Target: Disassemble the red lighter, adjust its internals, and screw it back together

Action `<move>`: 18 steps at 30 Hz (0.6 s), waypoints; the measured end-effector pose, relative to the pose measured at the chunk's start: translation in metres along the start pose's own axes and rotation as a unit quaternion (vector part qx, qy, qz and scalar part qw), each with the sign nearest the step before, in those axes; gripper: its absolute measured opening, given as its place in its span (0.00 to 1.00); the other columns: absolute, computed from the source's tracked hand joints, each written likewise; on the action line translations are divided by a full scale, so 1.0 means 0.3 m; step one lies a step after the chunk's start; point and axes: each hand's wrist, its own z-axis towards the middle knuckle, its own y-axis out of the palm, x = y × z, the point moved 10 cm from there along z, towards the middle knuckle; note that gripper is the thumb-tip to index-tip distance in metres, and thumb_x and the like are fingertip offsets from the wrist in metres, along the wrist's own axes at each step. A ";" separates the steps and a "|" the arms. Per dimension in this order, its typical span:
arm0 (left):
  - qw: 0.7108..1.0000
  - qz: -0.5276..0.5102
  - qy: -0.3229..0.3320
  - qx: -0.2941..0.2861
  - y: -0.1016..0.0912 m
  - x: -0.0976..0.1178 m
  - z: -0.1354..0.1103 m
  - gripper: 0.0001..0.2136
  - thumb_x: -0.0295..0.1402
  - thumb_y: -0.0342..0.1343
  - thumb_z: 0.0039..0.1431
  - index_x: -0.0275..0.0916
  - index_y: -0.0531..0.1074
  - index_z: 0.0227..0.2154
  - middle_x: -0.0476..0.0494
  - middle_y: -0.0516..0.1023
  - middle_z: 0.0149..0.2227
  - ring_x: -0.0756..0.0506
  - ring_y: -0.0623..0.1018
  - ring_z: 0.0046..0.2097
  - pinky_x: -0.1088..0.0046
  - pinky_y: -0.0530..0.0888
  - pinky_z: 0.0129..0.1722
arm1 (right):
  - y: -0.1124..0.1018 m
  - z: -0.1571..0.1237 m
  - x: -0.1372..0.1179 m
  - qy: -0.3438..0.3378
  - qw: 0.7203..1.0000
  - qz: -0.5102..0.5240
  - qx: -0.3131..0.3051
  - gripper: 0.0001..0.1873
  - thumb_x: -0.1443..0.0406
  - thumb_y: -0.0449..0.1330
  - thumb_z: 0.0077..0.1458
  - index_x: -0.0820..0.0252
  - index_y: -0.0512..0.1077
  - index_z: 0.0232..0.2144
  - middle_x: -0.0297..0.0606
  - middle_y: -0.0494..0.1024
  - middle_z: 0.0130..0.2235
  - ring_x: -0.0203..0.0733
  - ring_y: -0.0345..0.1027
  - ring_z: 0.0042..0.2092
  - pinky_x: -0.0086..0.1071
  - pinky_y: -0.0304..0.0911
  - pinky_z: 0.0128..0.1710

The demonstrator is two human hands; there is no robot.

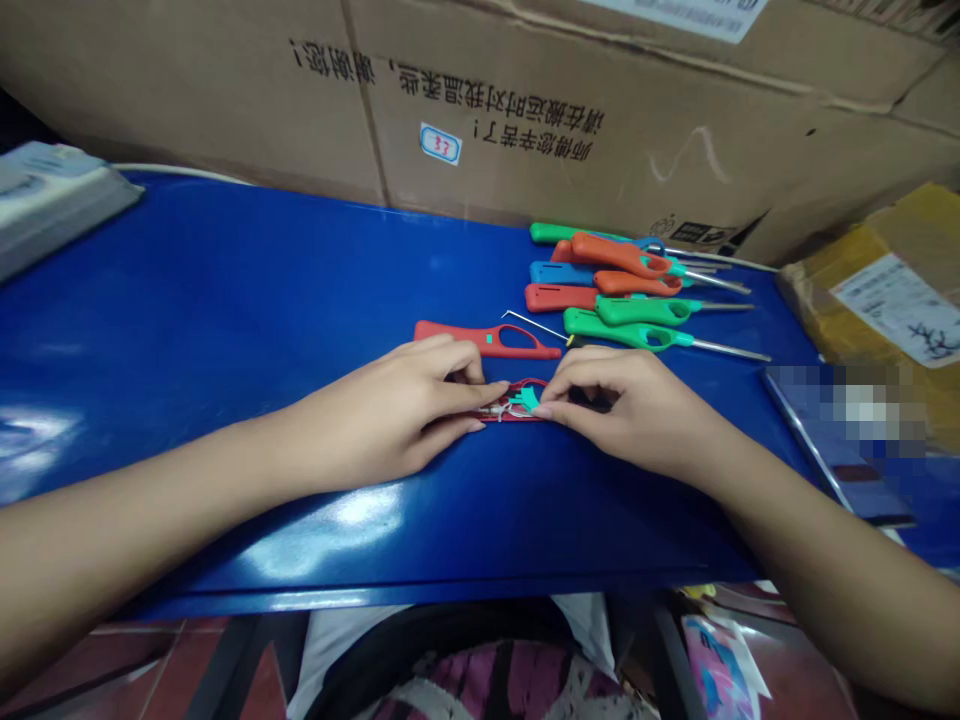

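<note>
On the blue table lies an opened red lighter casing, its inner parts and thin pale wires exposed. My left hand grips the casing's left part between thumb and fingers. At its right end, my right hand has thumb and forefinger pinched at a teal trigger seated in the casing. Just beyond my hands rests the other red casing half, with a small teal piece in it. A thin hooked pick lies between that half and my right hand, its dark handle partly hidden.
Several long-nosed lighters in green, orange, red and blue are piled at the back right. A large cardboard box walls off the far side. To the right are a taped parcel and a dark flat object; a pale box sits left.
</note>
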 end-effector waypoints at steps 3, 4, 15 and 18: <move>0.999 0.053 0.011 -0.007 0.004 0.020 0.001 0.17 0.32 0.46 0.73 0.35 0.75 0.56 0.38 0.73 0.41 0.43 0.73 0.43 0.66 0.73 0.42 | 0.011 0.004 0.033 0.047 0.999 0.023 0.013 0.08 0.64 0.68 0.56 0.58 0.78 0.26 0.33 0.77 0.29 0.35 0.64 0.30 0.32 0.56 0.30; 0.997 0.075 0.012 -0.011 0.005 0.026 0.001 0.17 0.33 0.46 0.74 0.35 0.75 0.56 0.38 0.74 0.41 0.42 0.74 0.43 0.65 0.73 0.42 | 0.014 0.005 0.041 0.060 0.998 0.029 0.018 0.09 0.63 0.69 0.55 0.58 0.78 0.25 0.33 0.76 0.28 0.34 0.61 0.29 0.32 0.54 0.29; 0.995 0.098 0.006 0.028 -0.031 0.023 -0.008 0.17 0.35 0.52 0.70 0.40 0.72 0.59 0.40 0.79 0.49 0.41 0.79 0.49 0.65 0.76 0.44 | -0.038 -0.004 0.015 0.007 0.997 -0.029 -0.071 0.07 0.60 0.65 0.59 0.58 0.78 0.32 0.34 0.75 0.33 0.34 0.64 0.31 0.31 0.56 0.30; 0.996 0.079 0.006 0.043 -0.052 0.023 -0.009 0.16 0.36 0.56 0.68 0.40 0.75 0.55 0.41 0.80 0.52 0.40 0.79 0.51 0.63 0.76 0.48 | -0.044 -0.018 -0.001 -0.024 0.993 -0.053 -0.107 0.04 0.65 0.63 0.60 0.59 0.78 0.34 0.36 0.77 0.36 0.36 0.67 0.35 0.31 0.59 0.34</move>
